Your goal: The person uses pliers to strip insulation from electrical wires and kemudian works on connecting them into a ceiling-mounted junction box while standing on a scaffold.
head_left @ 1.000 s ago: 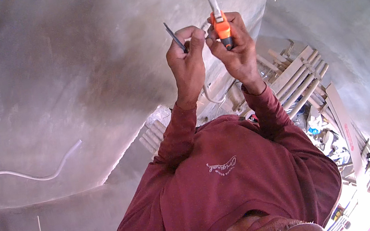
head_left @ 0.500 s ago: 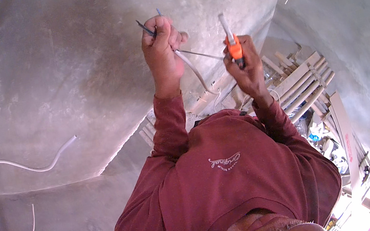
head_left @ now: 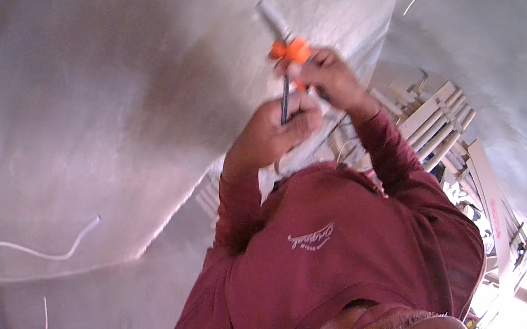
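Both arms reach up in front of the chest, elbows out wide and bent, the maroon sleeves (head_left: 236, 207) ending at the wrists, so the two hands meet close together near the middle. The left hand (head_left: 281, 126) sits lower, its forearm slanting inward, fingers curled round a thin dark strand (head_left: 285, 99) that points up toward the tool. The right hand (head_left: 326, 77), higher and angled leftward, is closed round an orange-handled tool (head_left: 297, 51), whose pale blurred end tilts up and left before the grey plastered surface (head_left: 124, 83).
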{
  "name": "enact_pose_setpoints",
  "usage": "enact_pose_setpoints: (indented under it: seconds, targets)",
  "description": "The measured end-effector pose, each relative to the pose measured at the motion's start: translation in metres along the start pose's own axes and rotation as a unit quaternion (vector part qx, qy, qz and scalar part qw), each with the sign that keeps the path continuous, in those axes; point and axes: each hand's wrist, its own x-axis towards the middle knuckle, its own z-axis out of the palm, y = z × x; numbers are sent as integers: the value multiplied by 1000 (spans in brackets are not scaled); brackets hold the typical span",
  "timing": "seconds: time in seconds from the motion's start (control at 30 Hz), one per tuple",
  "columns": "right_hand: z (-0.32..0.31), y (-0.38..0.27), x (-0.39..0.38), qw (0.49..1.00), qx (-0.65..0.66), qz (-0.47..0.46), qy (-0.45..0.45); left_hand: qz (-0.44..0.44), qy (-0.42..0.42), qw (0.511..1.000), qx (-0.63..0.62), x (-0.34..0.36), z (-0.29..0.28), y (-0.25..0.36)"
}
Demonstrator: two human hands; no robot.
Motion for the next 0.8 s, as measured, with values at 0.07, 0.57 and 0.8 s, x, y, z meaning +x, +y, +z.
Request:
enact_pose_setpoints:
  seconds: [0.07,0.57,0.8]
  targets:
    - [-11,16,5,997,31,-11,-70,15,-10,999,39,9,3,-11]
    - [7,-33,5,971,-54,-189,-137,24,100,989,-108,18,5,-39]
    - [18,-65,-8,941,-214,-262,-7,347,444,821,89,43,33,-70]
